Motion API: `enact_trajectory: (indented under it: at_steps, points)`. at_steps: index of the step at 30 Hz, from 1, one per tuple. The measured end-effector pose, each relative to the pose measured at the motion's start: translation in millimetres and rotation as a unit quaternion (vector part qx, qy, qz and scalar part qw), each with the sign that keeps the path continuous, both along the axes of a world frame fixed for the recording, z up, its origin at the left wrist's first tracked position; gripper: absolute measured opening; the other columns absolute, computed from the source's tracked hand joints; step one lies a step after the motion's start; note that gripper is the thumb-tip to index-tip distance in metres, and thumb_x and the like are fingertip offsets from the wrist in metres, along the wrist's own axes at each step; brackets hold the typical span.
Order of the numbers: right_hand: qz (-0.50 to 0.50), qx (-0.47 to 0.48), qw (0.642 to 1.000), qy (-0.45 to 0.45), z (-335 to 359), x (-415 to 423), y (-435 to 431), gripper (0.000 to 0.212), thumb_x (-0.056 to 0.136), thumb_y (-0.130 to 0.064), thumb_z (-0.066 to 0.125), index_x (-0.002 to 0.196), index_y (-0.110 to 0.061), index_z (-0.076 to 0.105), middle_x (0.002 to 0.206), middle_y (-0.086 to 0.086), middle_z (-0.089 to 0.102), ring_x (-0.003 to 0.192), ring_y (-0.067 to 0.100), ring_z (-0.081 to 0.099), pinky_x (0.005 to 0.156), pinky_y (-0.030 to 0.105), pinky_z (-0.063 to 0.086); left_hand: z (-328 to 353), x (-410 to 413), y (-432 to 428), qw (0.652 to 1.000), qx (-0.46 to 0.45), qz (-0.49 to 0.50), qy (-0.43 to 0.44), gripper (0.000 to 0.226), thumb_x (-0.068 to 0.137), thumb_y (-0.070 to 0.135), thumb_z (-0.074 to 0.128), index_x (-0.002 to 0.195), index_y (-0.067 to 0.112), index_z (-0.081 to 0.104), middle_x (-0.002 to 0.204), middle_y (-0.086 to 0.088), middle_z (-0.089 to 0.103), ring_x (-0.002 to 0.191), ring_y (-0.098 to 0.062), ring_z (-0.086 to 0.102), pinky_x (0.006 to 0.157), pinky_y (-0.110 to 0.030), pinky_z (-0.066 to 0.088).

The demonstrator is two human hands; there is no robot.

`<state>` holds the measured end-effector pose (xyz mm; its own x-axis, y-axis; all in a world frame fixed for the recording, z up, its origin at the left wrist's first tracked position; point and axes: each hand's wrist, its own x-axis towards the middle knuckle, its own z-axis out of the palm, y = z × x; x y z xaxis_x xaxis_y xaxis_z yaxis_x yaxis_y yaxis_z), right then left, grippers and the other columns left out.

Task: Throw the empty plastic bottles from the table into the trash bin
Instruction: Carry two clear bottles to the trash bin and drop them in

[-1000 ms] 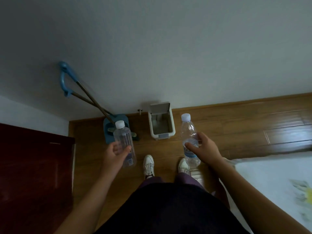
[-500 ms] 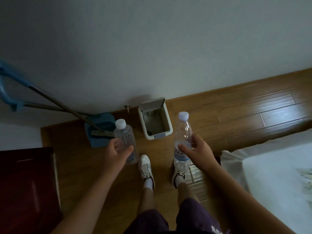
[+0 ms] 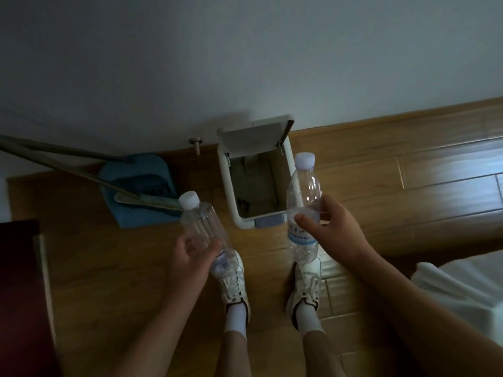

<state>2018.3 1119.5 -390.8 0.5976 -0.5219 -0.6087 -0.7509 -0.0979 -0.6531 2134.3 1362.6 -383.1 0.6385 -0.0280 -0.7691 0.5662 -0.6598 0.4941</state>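
Observation:
I stand over a small white trash bin (image 3: pixel 228 183) against the wall, its lid flipped up and its inside showing. My left hand (image 3: pixel 187 263) grips a clear empty plastic bottle (image 3: pixel 202 227) with a white cap, tilted, just left of and below the bin. My right hand (image 3: pixel 333 232) holds a second clear bottle (image 3: pixel 303 197) with a blue label and pale cap, upright, overlapping the bin's right front corner.
A blue dustpan (image 3: pixel 136 186) with a long-handled broom (image 3: pixel 68 167) leans on the wall left of the bin. A dark red cabinet (image 3: pixel 19 295) fills the lower left. A white bed edge (image 3: pixel 462 289) lies at lower right. My white shoes (image 3: pixel 234 284) stand on the wooden floor.
I have come closer to the bin, which now looks larger and sits between the two bottles. Both hands still hold their bottles; the right bottle has moved up to the bin's rim.

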Motion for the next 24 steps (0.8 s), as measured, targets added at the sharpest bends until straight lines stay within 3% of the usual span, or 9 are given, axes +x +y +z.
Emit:
enact_trajectory:
  at_steps: [4, 9, 13, 17, 24]
  points:
    - [-0.01, 0.012, 1.0, -0.012, -6, -6, -3, 0.048, 0.082, -0.041, 0.074, 0.123, -0.024, 0.056, 0.109, -0.01, 0.068, 0.101, 0.002, 0.064, 0.073, 0.019, 0.05, -6, -2, -1, 1.0, -0.001, -0.007, 0.016, 0.053, 0.086, 0.037, 0.071, 0.133, 0.029, 0.049, 0.113, 0.009, 0.057, 0.088, 0.002, 0.054, 0.063, -0.024, 0.042]
    - [-0.03, -0.009, 0.998, -0.054, 8, 16, -13, 0.04, 0.08, -0.038, 0.075, 0.111, -0.021, 0.057, 0.106, -0.007, 0.067, 0.105, 0.007, 0.064, 0.083, 0.031, 0.058, 8, 16, -10, 0.999, -0.004, -0.034, -0.021, 0.051, 0.083, 0.042, 0.072, 0.128, 0.036, 0.048, 0.101, 0.022, 0.051, 0.092, 0.002, 0.053, 0.064, -0.022, 0.041]
    - [-0.004, -0.008, 0.997, -0.08, 12, 56, -15, 0.043, 0.082, -0.036, 0.074, 0.118, -0.02, 0.057, 0.111, -0.008, 0.064, 0.107, 0.007, 0.063, 0.086, 0.032, 0.058, 15, 38, -22, 0.996, -0.015, -0.063, -0.056, 0.052, 0.083, 0.042, 0.073, 0.128, 0.036, 0.048, 0.118, 0.015, 0.052, 0.109, -0.008, 0.053, 0.067, -0.021, 0.041]
    - [0.02, -0.005, 0.997, -0.069, -12, 87, -10, 0.048, 0.083, -0.034, 0.074, 0.124, -0.021, 0.054, 0.116, -0.007, 0.064, 0.105, 0.014, 0.064, 0.083, 0.035, 0.059, 4, 50, -27, 0.993, -0.02, -0.078, -0.09, 0.06, 0.08, 0.045, 0.074, 0.133, 0.031, 0.051, 0.131, 0.009, 0.057, 0.12, -0.012, 0.054, 0.085, -0.033, 0.049]
    - [0.025, -0.003, 0.999, -0.037, -74, 79, -2, 0.048, 0.08, -0.033, 0.078, 0.119, -0.026, 0.051, 0.109, -0.008, 0.065, 0.098, 0.012, 0.066, 0.085, 0.04, 0.06, -25, 47, -28, 0.993, -0.027, -0.073, -0.087, 0.057, 0.078, 0.045, 0.077, 0.128, 0.034, 0.053, 0.128, 0.01, 0.06, 0.119, -0.011, 0.057, 0.093, -0.043, 0.053]
